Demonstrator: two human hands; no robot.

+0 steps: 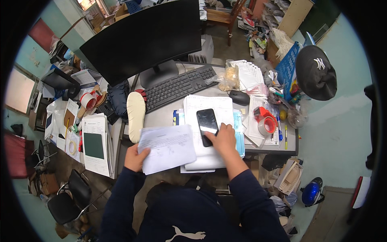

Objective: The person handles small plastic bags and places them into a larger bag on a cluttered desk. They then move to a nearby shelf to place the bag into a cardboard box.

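My left hand pinches the lower left edge of a white sheet of paper with lines of writing on it, held over the desk's front edge. At the right, my right hand grips a black smartphone, thumb over the lower part of its dark screen and fingers at its right edge. Beneath the phone lies a thick stack of white papers, with some blue sheets showing at its right side. Whether the phone rests on the stack or is slightly raised, I cannot tell.
Behind the papers are a black keyboard, a large monitor and a mouse. A cream shoe sole stands left of them. To the right sits a red tape dispenser; at the left, another paper pile.
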